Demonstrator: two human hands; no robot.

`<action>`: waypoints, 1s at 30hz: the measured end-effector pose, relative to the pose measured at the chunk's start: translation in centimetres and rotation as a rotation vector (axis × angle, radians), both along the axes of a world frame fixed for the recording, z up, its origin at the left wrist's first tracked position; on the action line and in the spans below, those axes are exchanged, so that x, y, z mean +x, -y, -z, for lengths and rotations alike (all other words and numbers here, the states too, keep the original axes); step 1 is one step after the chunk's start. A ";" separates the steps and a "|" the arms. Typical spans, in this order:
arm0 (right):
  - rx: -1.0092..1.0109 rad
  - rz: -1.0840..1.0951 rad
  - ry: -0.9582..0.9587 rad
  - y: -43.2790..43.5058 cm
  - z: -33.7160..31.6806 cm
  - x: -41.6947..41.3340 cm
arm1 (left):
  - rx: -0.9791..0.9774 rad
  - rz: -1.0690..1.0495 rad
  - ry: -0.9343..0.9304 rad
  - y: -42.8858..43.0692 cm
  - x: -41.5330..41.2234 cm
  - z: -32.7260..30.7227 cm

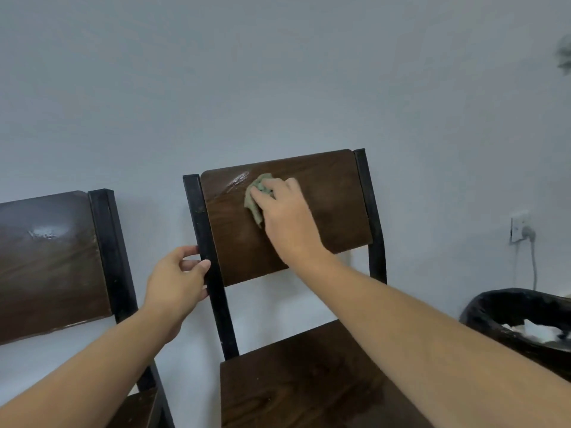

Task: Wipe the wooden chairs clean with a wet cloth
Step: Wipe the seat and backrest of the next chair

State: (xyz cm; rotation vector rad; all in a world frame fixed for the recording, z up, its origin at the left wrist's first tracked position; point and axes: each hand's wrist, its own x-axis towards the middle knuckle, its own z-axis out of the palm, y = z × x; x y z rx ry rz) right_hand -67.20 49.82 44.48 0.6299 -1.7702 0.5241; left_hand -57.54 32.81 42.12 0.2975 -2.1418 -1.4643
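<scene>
The right hand (285,211) was pressed flat over a crumpled green cloth (256,197), which was held against the upper left part of the wooden backrest (324,217) of the middle chair, with a wet streak (238,180) shining just beside it. The left hand (177,285) was curled around the black metal post (205,257) at the backrest's left edge, so that the chair was steadied. A slip was judged possible: the cloth was pinned mostly by the fingertips and could have been dragged out from under the palm on a hard stroke, and the far right of the backrest, which looked dry, could have been missed. If the grip on the post had been loosened, the chair might have been pushed against the wall (278,72). Two chairs were counted, the second one (49,261) to the left already bearing a damp sheen; one cloth and two hands were seen. Further out, one black-lined bin (494,307) holding white scraps stood to the right, and one wall socket (520,227) with a plug and cable.
</scene>
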 end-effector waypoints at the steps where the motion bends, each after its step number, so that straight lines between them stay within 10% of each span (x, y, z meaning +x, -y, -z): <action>1: 0.107 -0.058 -0.049 1.3 0.6 0.9 | -0.006 0.003 0.003 0.1 0.0 -0.1; 7: 0.342 -0.063 -0.054 -3.5 5.5 1.2 | 0.014 0.015 -0.003 0.2 0.0 -0.1; 16: -0.219 0.265 0.225 -11.6 -2.7 -4.5 | 0.011 -0.002 -0.015 0.2 0.4 0.0; 23: -0.357 0.169 0.355 -8.0 6.3 0.5 | -0.028 0.025 0.109 2.5 5.4 2.2; 30: 0.033 -0.096 0.346 6.9 4.9 7.4 | -0.001 0.018 0.206 9.3 14.6 2.6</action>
